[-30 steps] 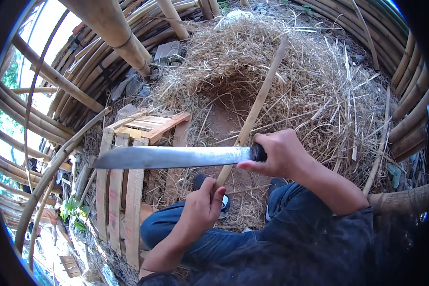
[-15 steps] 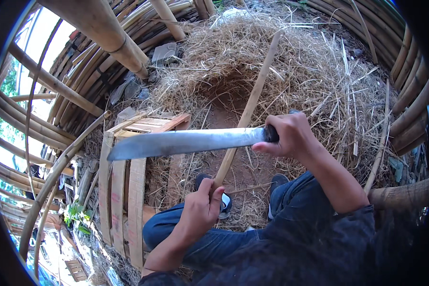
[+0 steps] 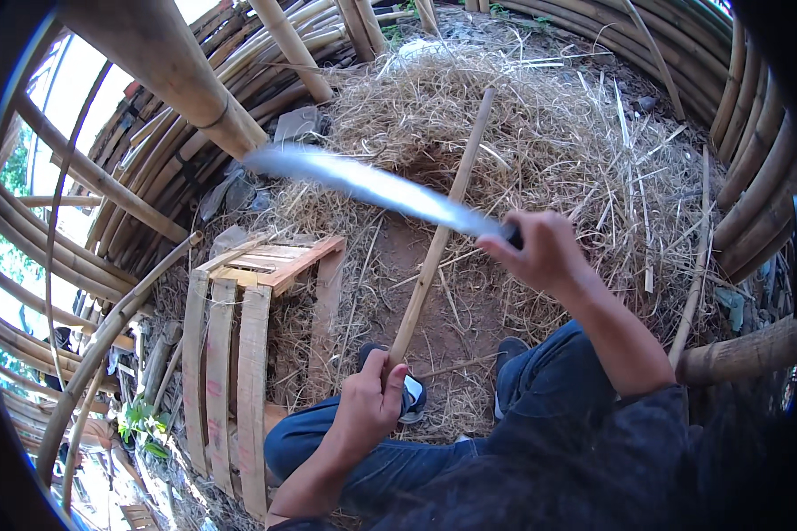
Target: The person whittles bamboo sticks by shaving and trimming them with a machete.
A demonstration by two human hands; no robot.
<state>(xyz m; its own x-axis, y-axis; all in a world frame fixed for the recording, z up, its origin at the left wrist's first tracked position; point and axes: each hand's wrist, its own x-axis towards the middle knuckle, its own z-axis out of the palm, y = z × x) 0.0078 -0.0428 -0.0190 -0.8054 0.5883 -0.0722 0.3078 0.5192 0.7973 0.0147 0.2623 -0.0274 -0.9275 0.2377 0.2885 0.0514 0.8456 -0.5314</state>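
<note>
My left hand (image 3: 365, 403) is closed around the near end of a long, pale bamboo strip (image 3: 435, 252), which slants up and away to the right over the straw. My right hand (image 3: 545, 250) grips the dark handle of a machete (image 3: 372, 188). Its broad blade, smeared by motion, points to the upper left and crosses above the strip. Whether the edge touches the strip I cannot tell.
A slatted wooden crate (image 3: 255, 354) stands by my left knee. Beyond my feet lies a heap of dry straw (image 3: 540, 133) on brown soil. A thick bamboo post (image 3: 164, 66) rises at upper left, and stacked bamboo poles (image 3: 753, 186) line the right.
The machete blade has swung upward at its tip, from nearly level to slanting toward the upper left. The strip's far end sits a little lower and further left.
</note>
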